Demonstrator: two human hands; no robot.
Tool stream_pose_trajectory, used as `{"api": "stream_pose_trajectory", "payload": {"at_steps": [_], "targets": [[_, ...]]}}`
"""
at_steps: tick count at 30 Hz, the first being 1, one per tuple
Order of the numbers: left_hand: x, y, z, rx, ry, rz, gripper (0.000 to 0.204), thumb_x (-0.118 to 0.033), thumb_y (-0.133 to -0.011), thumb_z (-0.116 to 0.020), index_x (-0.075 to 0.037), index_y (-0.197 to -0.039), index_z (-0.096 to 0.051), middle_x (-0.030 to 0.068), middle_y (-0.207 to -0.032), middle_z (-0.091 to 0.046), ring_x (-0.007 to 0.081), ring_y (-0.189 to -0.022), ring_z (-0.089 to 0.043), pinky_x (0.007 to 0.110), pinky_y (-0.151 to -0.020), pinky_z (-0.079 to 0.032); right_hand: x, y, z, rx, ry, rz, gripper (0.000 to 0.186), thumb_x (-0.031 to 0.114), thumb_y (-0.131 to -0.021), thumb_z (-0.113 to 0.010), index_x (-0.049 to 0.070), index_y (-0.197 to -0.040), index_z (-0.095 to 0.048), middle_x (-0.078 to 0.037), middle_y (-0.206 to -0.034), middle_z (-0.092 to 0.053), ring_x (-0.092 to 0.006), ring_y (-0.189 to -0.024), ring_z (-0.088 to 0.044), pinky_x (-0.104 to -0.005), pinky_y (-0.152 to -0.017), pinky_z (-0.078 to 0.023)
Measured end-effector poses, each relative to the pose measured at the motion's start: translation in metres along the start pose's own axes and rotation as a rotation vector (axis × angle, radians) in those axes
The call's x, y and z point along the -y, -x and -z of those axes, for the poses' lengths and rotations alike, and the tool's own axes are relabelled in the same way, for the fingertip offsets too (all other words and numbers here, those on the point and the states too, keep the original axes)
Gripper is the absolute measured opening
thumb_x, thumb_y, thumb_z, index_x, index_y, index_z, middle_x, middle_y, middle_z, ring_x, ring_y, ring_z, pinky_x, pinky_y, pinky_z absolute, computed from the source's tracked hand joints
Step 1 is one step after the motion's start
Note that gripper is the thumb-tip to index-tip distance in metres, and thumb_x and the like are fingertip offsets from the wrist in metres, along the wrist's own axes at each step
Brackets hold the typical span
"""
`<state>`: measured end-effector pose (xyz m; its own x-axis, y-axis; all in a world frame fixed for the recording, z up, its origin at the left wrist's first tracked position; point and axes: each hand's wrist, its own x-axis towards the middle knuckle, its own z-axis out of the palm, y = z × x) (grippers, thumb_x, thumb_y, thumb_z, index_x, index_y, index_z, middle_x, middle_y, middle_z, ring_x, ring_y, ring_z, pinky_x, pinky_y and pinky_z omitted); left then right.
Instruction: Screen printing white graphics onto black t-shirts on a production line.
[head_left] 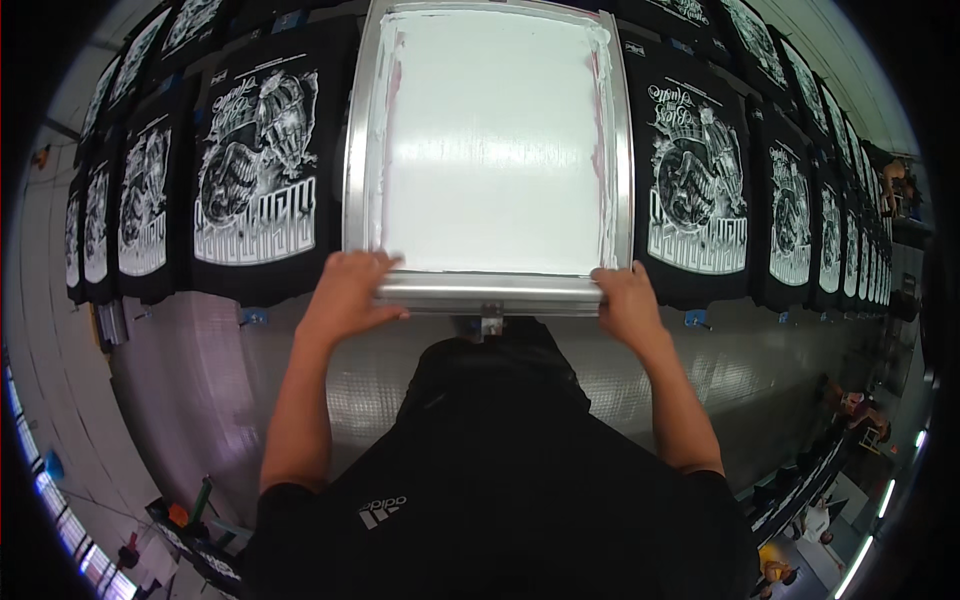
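Observation:
A metal-framed printing screen (490, 150) lies in front of me, coated in white ink with pink smears near its side edges. My left hand (355, 290) grips the near bar at its left corner, fingertips on top and thumb along the lower front. My right hand (625, 300) is closed on the same bar at the right corner, its fingertips partly curled over it. A small metal clamp (491, 320) sits below the bar's middle. Black shirts with white printed artwork lie either side of the screen, on the left (255, 170) and right (697, 190).
Further rows of printed shirts (140, 200) curve away on both sides. A grey floor (210, 390) runs beneath the row's near edge. Several other people work at the right, among them one in yellow (772, 565) and one in white (815, 520). Equipment (200, 520) stands at lower left.

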<state>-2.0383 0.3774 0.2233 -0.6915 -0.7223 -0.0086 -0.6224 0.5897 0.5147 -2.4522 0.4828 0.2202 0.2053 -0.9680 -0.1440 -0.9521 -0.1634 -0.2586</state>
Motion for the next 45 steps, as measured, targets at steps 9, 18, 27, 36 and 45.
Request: {"api": "stream_pose_trajectory", "payload": {"at_steps": [9, 18, 27, 36, 45], "targets": [[0.067, -0.139, 0.041, 0.122, -0.086, 0.203, 0.022, -0.015, -0.07, -0.073, -0.005, -0.088, -0.065, 0.0177, -0.083, -0.065, 0.0382, -0.084, -0.063, 0.046, -0.073, -0.049, -0.057, -0.147, 0.058, 0.151, -0.067, -0.15, 0.032, 0.004, -0.069, -0.06, 0.008, -0.1, -0.068, -0.019, -0.086, -0.066, -0.0391, -0.086, -0.062, -0.0471, -0.077, -0.05], [0.214, -0.33, 0.035, -0.332, -0.295, 0.096, 0.034, -0.015, -0.074, -0.069, -0.004, -0.106, -0.064, 0.016, -0.098, -0.067, 0.0357, -0.094, -0.063, 0.044, -0.082, -0.05, -0.157, -0.387, 0.043, -0.335, 0.231, 0.108, 0.028, 0.004, -0.076, -0.058, 0.007, -0.103, -0.063, -0.013, -0.091, -0.068, -0.0321, -0.092, -0.064, -0.0492, -0.087, -0.046], [0.141, -0.213, -0.007, -0.224, -0.268, 0.124, 0.035, -0.011, -0.067, -0.073, -0.005, -0.099, -0.061, 0.0121, -0.098, -0.062, 0.0318, -0.095, -0.059, 0.043, -0.081, -0.045, -0.104, -0.258, 0.011, -0.077, 0.241, 0.027, 0.032, 0.004, -0.074, -0.062, 0.007, -0.105, -0.057, -0.012, -0.097, -0.061, -0.0324, -0.1, -0.059, -0.0531, -0.091, -0.041], [-0.005, -0.001, -0.014, -0.066, -0.08, 0.205, 0.034, -0.011, -0.061, -0.077, -0.005, -0.09, -0.062, 0.009, -0.085, -0.062, 0.03, -0.083, -0.059, 0.041, -0.075, -0.043, -0.002, -0.024, 0.028, 0.001, -0.11, 0.04, 0.033, -0.001, -0.063, -0.063, 0.005, -0.096, -0.063, -0.011, -0.09, -0.066, -0.0319, -0.088, -0.062, -0.0459, -0.089, -0.041], [-0.009, 0.028, -0.058, -0.034, -0.039, 0.262, 0.041, -0.007, -0.057, -0.075, -0.007, -0.096, -0.062, 0.0092, -0.095, -0.064, 0.0294, -0.09, -0.06, 0.043, -0.084, -0.043, -0.002, 0.001, -0.011, 0.171, -0.062, -0.078, 0.036, 0.0, -0.062, -0.063, 0.006, -0.097, -0.065, -0.011, -0.096, -0.068, -0.0318, -0.094, -0.063, -0.0509, -0.102, -0.041]]}}
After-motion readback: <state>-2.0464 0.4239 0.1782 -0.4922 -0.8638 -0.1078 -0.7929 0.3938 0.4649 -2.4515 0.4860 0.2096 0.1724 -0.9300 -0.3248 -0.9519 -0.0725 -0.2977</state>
